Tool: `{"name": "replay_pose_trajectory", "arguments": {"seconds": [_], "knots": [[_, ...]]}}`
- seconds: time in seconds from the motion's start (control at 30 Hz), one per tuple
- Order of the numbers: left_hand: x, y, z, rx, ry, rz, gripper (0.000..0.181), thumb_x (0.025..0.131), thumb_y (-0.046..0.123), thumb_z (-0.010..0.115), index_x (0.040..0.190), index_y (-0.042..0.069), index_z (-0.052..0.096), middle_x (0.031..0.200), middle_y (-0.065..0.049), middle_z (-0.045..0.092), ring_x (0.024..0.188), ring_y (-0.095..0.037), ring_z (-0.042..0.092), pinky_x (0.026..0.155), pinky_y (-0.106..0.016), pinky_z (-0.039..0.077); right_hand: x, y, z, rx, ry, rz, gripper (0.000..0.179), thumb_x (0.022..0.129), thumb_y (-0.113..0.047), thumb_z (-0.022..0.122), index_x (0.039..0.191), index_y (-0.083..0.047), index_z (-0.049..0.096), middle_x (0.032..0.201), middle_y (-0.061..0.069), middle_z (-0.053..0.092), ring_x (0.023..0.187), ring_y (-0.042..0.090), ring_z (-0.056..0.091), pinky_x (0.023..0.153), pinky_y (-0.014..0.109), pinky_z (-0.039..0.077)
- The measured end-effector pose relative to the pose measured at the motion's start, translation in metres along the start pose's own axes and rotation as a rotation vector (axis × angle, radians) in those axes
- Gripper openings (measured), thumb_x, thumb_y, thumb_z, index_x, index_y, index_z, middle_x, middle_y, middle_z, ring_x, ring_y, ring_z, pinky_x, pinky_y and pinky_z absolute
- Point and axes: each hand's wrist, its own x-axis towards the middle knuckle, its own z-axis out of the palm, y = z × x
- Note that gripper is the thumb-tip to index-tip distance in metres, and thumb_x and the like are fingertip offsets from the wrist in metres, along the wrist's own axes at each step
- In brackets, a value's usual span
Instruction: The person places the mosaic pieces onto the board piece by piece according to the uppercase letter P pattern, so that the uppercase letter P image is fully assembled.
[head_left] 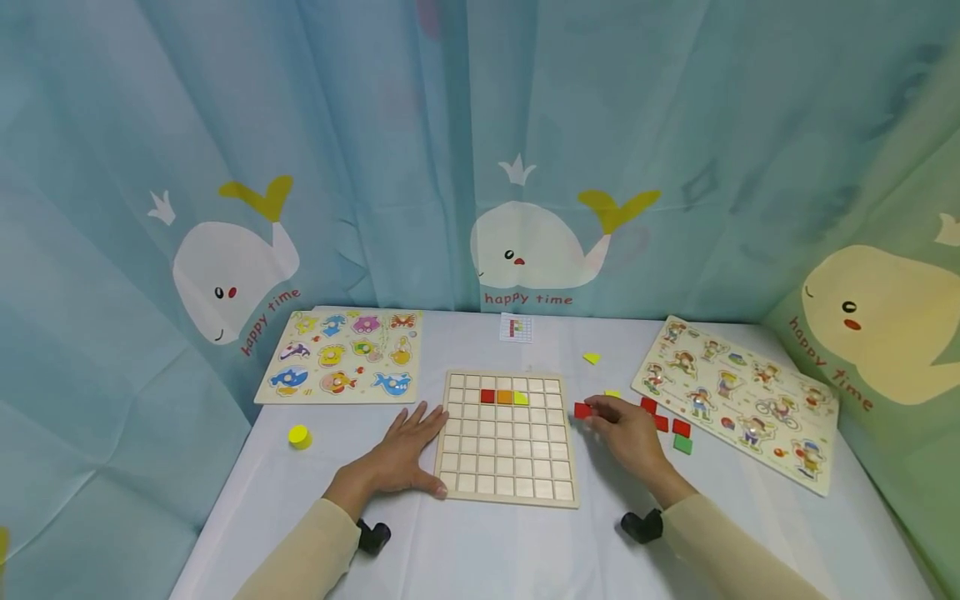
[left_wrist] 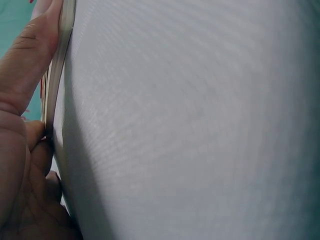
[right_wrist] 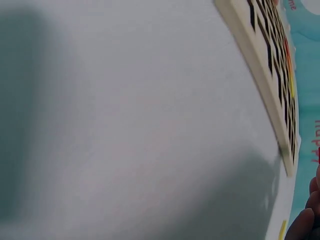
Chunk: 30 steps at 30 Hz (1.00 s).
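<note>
A wooden grid board [head_left: 507,505] lies in the middle of the table. In its second row sit a red tile [head_left: 488,396], an orange tile [head_left: 505,397] and a yellow tile [head_left: 521,398], side by side. My left hand [head_left: 401,454] rests along the board's left edge, fingers spread, thumb at the lower left corner. Just off the board's right edge, my right hand [head_left: 626,429] pinches a red square tile [head_left: 582,410] between thumb and fingers. In the right wrist view only the fingertips [right_wrist: 312,207] show, at the right edge.
Several red tiles [head_left: 681,427] and a green tile [head_left: 682,443] lie right of my right hand. Yellow pieces [head_left: 592,357] lie beyond it. Picture puzzles stand left [head_left: 337,398] and right [head_left: 738,400]. A small pattern card [head_left: 517,328] and a yellow cylinder [head_left: 300,437] are also there.
</note>
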Motion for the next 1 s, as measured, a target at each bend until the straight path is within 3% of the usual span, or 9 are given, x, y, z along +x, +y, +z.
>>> {"name": "replay_pose_trajectory", "arguments": {"seconds": [0.37, 0.83, 1.0], "knots": [[-0.001, 0.002, 0.0, -0.01, 0.001, -0.002, 0.128, 0.069, 0.056, 0.094, 0.169, 0.015, 0.026, 0.177, -0.002, 0.021, 0.166, -0.027, 0.003, 0.136, -0.05, -0.003, 0.008, -0.029, 0.03, 0.075, -0.017, -0.024, 0.03, 0.097, -0.005, 0.073, 0.126, -0.005, 0.074, 0.114, 0.015, 0.076, 0.102, 0.026, 0.068, 0.077, 0.022, 0.059], [0.0, 0.001, -0.001, -0.006, 0.001, 0.004, 0.127, 0.069, 0.056, 0.093, 0.169, 0.013, 0.027, 0.177, -0.003, 0.022, 0.166, -0.027, 0.003, 0.136, -0.05, -0.002, 0.017, -0.068, 0.073, 0.12, -0.058, -0.158, 0.024, 0.094, -0.002, 0.075, 0.117, -0.007, 0.078, 0.106, 0.01, 0.078, 0.098, 0.024, 0.072, 0.083, 0.038, 0.064], [0.0, 0.0, 0.0, -0.008, 0.004, 0.005, 0.127, 0.069, 0.056, 0.094, 0.169, 0.014, 0.027, 0.177, -0.003, 0.022, 0.166, -0.027, 0.003, 0.136, -0.051, -0.002, 0.018, -0.079, 0.088, 0.12, -0.074, -0.157, 0.024, 0.09, 0.0, 0.078, 0.113, -0.006, 0.079, 0.099, 0.007, 0.077, 0.092, 0.021, 0.069, 0.079, 0.033, 0.06]]}}
